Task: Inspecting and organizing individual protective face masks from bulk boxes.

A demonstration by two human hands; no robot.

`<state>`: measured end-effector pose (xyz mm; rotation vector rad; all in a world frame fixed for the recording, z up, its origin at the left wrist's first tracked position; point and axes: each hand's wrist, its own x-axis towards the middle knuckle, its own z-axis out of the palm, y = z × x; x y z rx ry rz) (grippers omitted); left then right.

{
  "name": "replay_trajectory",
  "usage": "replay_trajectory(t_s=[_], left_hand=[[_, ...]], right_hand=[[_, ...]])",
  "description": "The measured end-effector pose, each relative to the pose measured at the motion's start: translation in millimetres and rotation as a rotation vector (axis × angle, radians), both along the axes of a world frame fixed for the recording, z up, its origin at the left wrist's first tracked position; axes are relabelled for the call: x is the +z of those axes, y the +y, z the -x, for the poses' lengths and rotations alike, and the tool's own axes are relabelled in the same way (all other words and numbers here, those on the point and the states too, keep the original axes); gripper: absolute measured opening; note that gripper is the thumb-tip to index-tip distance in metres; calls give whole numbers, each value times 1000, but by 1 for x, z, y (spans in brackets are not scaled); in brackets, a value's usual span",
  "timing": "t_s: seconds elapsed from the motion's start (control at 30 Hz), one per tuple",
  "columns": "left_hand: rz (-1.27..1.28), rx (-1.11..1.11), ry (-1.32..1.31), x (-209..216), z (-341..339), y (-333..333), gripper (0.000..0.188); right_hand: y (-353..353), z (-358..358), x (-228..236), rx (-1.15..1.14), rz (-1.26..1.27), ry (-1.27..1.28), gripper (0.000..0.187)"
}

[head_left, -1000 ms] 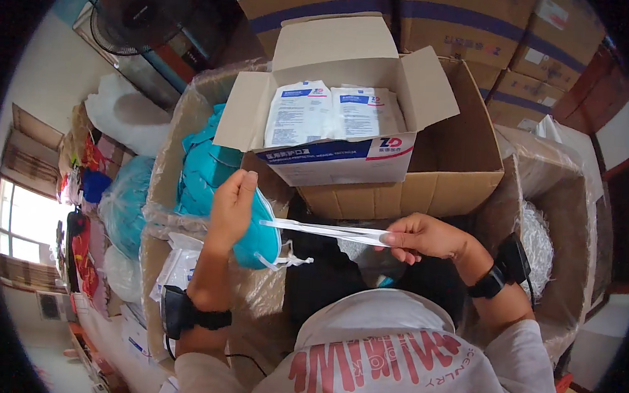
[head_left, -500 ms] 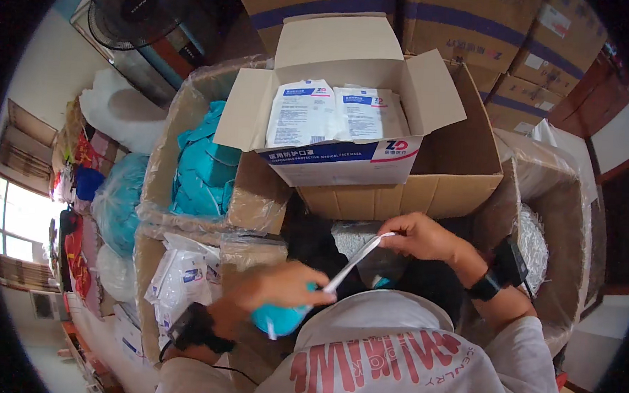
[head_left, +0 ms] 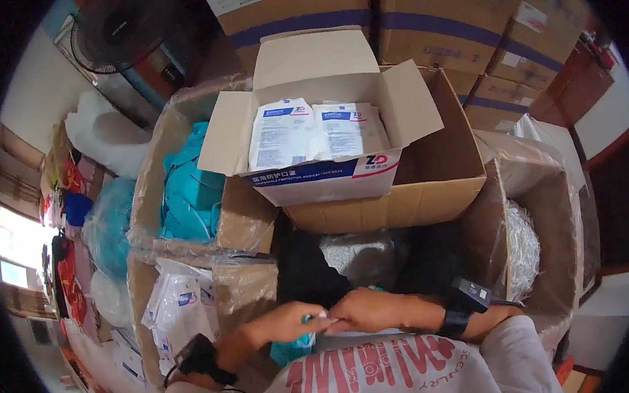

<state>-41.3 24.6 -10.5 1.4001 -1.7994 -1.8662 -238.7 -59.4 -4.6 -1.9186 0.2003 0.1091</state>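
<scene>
My left hand (head_left: pixel 288 322) and my right hand (head_left: pixel 364 311) meet close to my chest, fingertips touching. Both pinch a folded teal mask (head_left: pixel 294 349), which hangs just below the left hand; its white strap is hidden between the fingers. Each wrist carries a black band. Directly ahead an open white carton (head_left: pixel 309 153) holds white sealed packets (head_left: pixel 284 132) and rests on a large brown box (head_left: pixel 429 181).
A plastic-lined box of teal masks (head_left: pixel 190 190) stands at the left, with a box of white packets (head_left: pixel 177 307) below it. A lined box of clear wrapping (head_left: pixel 521 250) is at the right. Stacked brown cartons (head_left: pixel 437 25) fill the back.
A second ago my hands were apart, stretching a white strap. The left hand dropped with the teal mask, then both hands came together near my chest.
</scene>
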Motion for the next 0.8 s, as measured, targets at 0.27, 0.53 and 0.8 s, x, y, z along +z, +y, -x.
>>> replay_trajectory(t_s=[0.27,0.53,0.8], left_hand=[[-20,-138,242,-27,37,17,28],[-222,-29,317,-21,43,28,20],[-138,130,284,-14,40,26,18]], right_hand=[[-14,27,10,322,-178,101,30],[-30,76,34,382,-283,194,24],[-95,196,62,-361,-230,839,33]])
